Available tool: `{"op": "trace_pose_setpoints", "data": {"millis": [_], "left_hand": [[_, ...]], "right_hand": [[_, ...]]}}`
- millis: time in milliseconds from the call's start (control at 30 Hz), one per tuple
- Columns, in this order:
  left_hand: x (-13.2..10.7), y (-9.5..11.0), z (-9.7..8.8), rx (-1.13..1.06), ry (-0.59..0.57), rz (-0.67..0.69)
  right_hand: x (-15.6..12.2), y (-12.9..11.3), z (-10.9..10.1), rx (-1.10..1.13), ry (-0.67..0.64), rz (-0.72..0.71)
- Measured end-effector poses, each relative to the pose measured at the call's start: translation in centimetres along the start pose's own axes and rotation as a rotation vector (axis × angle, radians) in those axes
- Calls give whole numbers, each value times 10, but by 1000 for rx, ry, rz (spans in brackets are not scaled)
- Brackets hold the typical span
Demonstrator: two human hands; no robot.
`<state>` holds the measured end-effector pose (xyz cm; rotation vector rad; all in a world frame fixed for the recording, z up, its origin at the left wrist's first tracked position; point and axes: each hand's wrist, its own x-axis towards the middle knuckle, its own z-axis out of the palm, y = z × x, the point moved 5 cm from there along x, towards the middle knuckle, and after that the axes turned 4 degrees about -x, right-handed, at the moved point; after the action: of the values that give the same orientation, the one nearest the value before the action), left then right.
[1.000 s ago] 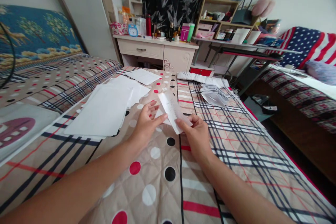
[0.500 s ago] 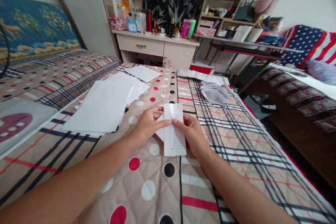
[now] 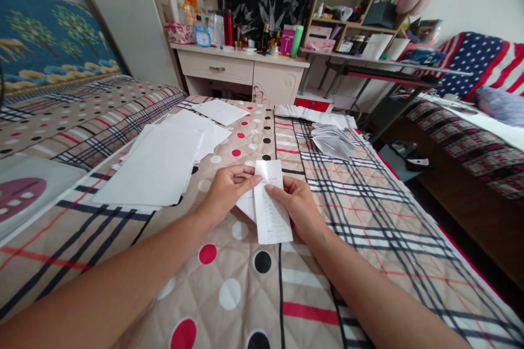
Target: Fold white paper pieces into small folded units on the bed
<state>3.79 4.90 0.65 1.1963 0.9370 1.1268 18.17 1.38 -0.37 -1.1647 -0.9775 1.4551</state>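
Observation:
A long white printed paper slip (image 3: 271,207) lies upright over the quilted bed cover (image 3: 368,212), held by both hands. My left hand (image 3: 226,192) pinches its upper left edge, fingers closed on it. My right hand (image 3: 300,204) grips its right edge with thumb on top. Another white paper piece (image 3: 246,204) shows under the slip by my left hand.
A pile of large white sheets (image 3: 158,161) lies to the left, one more sheet (image 3: 221,111) farther back. Folded paper pieces (image 3: 333,142) are heaped at the right, with a row of them (image 3: 311,115) at the bed's far edge. A cluttered dresser (image 3: 241,71) and desk (image 3: 385,73) stand beyond.
The slip swung from a tilted, raised position to lying straight and lower between my hands. Both hands came closer to me and closer together.

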Motion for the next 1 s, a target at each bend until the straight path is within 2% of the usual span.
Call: {"op": "trace_pose_setpoints", "data": {"millis": [400,567,767,1000], "left_hand": [[0,-3,-4,-8,80,-31],[0,-5,-2,-97,7,-71],[-2,-11,3,-102,-200,-207],[1,-8,-2,-31,-179,-149]], "right_hand": [[-1,2,0,-109,-4,-62],[0,4,0,-166,-46,-45],[-1,4,2,-241,-119,-27],[-3,2,6,-231,-196,0]]}}
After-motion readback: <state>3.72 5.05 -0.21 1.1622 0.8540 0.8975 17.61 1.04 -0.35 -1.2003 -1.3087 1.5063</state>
